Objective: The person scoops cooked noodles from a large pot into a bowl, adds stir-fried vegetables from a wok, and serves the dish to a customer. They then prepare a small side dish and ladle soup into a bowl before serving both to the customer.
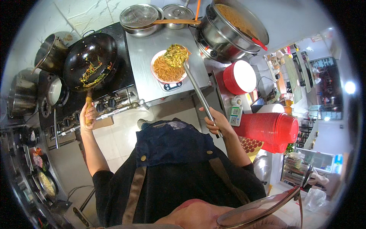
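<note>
My left hand (88, 114) grips the wooden handle of a dark wok (94, 57), which is tilted over the stove and holds scraps of vegetables. With my right hand (216, 123) I hold the long metal handle of a ladle (200, 94). The ladle's far end is at a bowl (153, 67) and its head is hidden by shredded vegetables (174, 55). Brown noodles (168, 71) fill the near part of this bowl. Under the bowl, a digital kitchen scale (172, 86) rests on the steel worktop (143, 68).
Behind the worktop stand a mesh strainer (140, 15) on a metal bowl and a lidded pot (178, 13). A large steel pot (228, 31) is at back right. Stacked red bowls (228, 80) and red containers (257, 127) line the right. Left of the wok are a pot (51, 54) and saucepan (54, 91).
</note>
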`<state>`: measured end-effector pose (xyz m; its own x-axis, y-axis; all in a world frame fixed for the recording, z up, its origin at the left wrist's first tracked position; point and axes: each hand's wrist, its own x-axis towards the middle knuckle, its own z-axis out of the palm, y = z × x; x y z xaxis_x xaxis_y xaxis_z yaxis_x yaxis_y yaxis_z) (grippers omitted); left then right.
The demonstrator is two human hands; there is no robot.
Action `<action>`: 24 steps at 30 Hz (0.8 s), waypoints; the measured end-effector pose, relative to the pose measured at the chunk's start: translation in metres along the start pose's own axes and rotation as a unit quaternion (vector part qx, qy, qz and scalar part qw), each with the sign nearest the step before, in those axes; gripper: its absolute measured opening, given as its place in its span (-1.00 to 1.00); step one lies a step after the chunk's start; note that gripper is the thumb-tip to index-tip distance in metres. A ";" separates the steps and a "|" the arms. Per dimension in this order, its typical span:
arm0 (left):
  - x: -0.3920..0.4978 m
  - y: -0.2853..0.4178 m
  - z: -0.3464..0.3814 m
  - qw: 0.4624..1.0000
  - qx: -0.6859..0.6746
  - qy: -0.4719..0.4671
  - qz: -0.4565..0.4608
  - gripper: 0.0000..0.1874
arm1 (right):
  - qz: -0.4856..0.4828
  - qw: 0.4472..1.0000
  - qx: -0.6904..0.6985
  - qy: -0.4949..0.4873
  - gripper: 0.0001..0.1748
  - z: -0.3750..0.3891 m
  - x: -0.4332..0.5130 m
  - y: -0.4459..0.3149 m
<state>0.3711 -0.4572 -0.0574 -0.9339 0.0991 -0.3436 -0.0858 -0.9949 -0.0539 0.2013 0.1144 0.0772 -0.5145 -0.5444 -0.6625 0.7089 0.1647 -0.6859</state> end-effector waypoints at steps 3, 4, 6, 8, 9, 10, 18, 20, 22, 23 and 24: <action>0.000 -0.002 0.003 1.000 0.005 0.011 0.007 -0.60 | 0.027 0.999 -0.021 0.023 -0.62 -0.015 0.017 0.016; 0.000 -0.003 0.003 1.000 -0.018 0.004 -0.012 -0.60 | 0.038 0.998 -0.029 0.036 -0.60 -0.019 0.022 0.020; 0.001 -0.003 0.004 1.000 0.012 0.007 0.002 -0.59 | 0.021 0.998 -0.043 0.030 -0.60 -0.026 0.025 0.027; 0.002 -0.003 0.004 1.000 0.016 0.004 0.001 -0.59 | 0.007 0.995 -0.090 0.052 -0.60 -0.032 0.029 0.031; 0.002 -0.002 0.003 1.000 0.016 0.005 0.001 -0.59 | -0.004 0.990 -0.124 0.065 -0.59 -0.034 0.032 0.033; 0.002 -0.002 0.003 1.000 -0.005 -0.011 -0.024 -0.58 | -0.015 0.986 -0.153 0.071 -0.59 -0.037 0.036 0.035; 0.002 -0.001 0.001 0.999 0.029 0.026 0.021 -0.57 | -0.178 0.843 -0.456 0.221 -0.60 -0.057 0.069 0.035; 0.003 -0.003 0.003 0.999 0.036 0.024 0.023 -0.57 | -0.193 0.824 -0.477 0.237 -0.61 -0.060 0.060 0.033; 0.003 -0.004 0.005 1.000 0.018 0.003 0.000 -0.57 | -0.163 0.853 -0.440 0.227 -0.61 -0.061 0.045 0.030; 0.004 -0.005 0.005 0.999 0.038 0.019 0.024 -0.58 | -0.155 0.850 -0.449 0.226 -0.61 -0.062 0.036 0.029; 0.004 -0.006 0.006 0.999 0.039 0.022 0.027 -0.58 | -0.137 0.853 -0.450 0.224 -0.61 -0.062 0.027 0.030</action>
<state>0.3657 -0.4506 -0.0530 -0.9219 0.0440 -0.3848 -0.0635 -0.9973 0.0381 0.1785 0.1560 0.0203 -0.8770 -0.3291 -0.3503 -0.0228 0.7565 -0.6536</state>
